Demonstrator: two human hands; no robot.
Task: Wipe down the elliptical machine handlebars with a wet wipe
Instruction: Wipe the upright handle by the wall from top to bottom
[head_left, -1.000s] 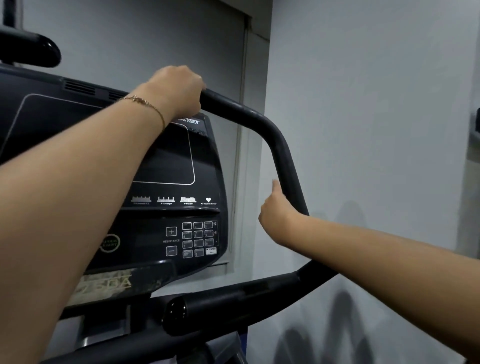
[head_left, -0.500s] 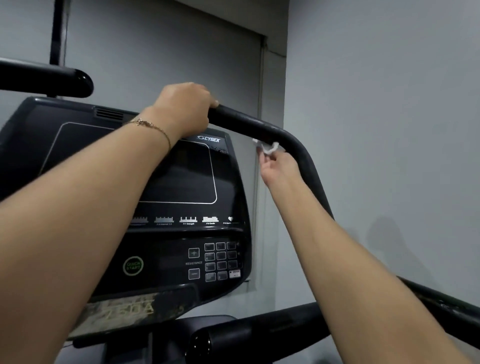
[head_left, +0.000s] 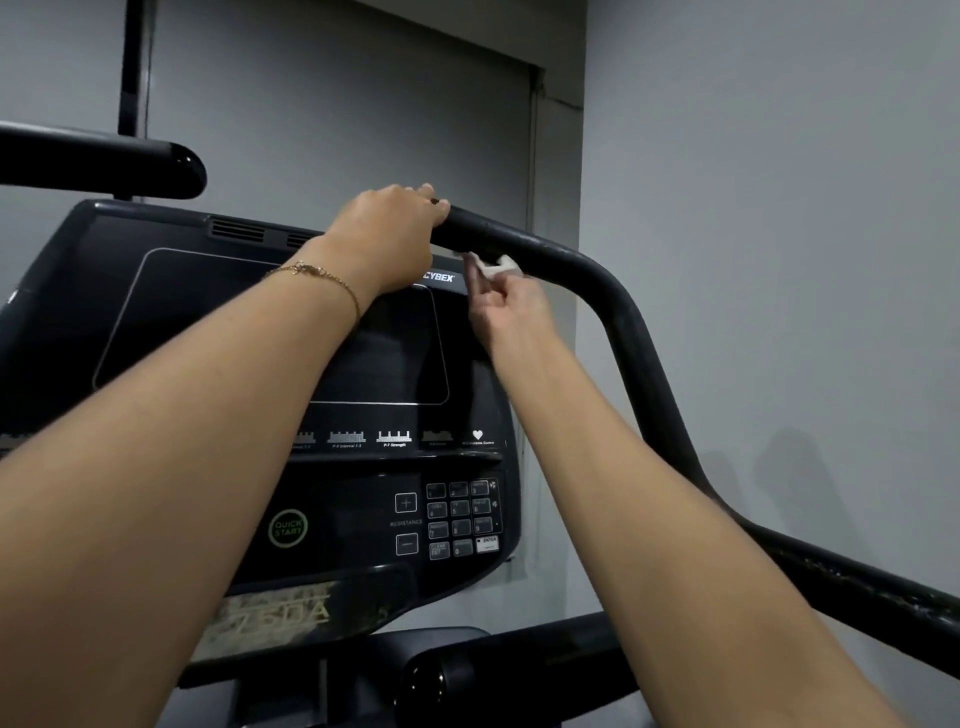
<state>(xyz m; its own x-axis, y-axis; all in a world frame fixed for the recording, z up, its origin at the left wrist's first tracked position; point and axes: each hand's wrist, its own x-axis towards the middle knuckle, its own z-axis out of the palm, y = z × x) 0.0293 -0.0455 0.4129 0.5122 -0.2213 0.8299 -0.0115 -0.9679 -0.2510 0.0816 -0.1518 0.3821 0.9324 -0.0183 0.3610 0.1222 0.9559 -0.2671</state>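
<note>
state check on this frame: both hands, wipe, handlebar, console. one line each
left hand: closed around the top of the handlebar, bracelet on wrist
right hand: pinching the wet wipe, held up under the bar
wet wipe: crumpled, pressed to the underside of the bar
handlebar: black, scuffed, gripped at its top end
console: screen dark, keypad untouched

Right hand (head_left: 511, 306) presses wipe (head_left: 496, 266) under handlebar (head_left: 618, 306).
</note>
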